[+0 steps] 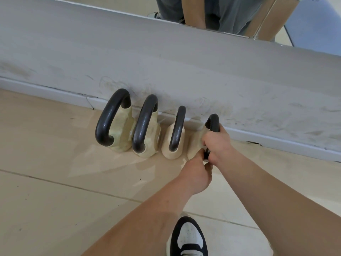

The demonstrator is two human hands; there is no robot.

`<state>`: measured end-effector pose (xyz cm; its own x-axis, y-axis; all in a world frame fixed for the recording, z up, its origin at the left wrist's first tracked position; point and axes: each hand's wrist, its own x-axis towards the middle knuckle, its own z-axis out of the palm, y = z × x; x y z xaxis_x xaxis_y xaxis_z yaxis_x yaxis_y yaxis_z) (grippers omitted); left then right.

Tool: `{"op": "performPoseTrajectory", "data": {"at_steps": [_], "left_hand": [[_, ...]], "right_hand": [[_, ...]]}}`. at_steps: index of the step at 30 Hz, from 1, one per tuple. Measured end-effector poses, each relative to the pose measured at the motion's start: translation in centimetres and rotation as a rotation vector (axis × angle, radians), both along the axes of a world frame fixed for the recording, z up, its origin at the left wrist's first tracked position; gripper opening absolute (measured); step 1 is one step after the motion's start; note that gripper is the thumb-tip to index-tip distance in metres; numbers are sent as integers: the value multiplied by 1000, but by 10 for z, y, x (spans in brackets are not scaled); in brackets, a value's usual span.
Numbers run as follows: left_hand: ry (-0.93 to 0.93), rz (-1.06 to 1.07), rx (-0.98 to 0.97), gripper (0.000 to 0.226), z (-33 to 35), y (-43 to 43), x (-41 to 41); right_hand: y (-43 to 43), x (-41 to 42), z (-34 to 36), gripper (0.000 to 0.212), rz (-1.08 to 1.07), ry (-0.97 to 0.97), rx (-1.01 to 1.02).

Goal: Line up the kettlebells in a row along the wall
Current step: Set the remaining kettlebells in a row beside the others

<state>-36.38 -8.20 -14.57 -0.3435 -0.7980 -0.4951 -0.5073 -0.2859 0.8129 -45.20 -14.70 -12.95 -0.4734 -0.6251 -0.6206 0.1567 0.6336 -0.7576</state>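
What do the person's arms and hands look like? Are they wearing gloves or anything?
No gloves. The left hand and the right hand are both bare, with no ring, watch or bracelet showing. The left forearm and the right forearm are bare too, with no sleeve in view. Below them is one shoe, black and white.

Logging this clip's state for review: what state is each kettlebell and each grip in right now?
Leftmost kettlebell: upright on the floor by the wall, untouched.
Second kettlebell: upright, close beside the leftmost, untouched.
Third kettlebell: upright by the wall, untouched.
Fourth kettlebell: row's right end, handle held by both grips.
Right-hand grip: curled round the fourth kettlebell's handle.
Left-hand grip: fingers curled at the handle's near end.
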Motion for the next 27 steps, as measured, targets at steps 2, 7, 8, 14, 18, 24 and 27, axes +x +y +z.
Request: {"op": "performPoseTrajectory", "data": {"at_steps": [2,7,8,14,18,24,27], "left_hand": [[-12,-7,5,40,0,-1,5],[-67,12,44,70,-13,-4,26],[-71,13,56,71,-15,-4,28],[-14,22,45,66,-15,-3,24],[30,45,-5,43,-9,-7,17],[25,58,-73,23,-15,-3,10],[61,55,-90,22,-13,-5,10]], "right_hand": [[-3,7,0,73,-127,-42,-30],[-6,14,1,79,-149,-68,-28],[-5,13,1,76,-118,-54,-20],[-4,5,3,71,2,6,10],[-5,5,1,75,26,22,-1],[-3,3,2,74,81,10,13],[-2,-1,2,72,124,36,9]]}}
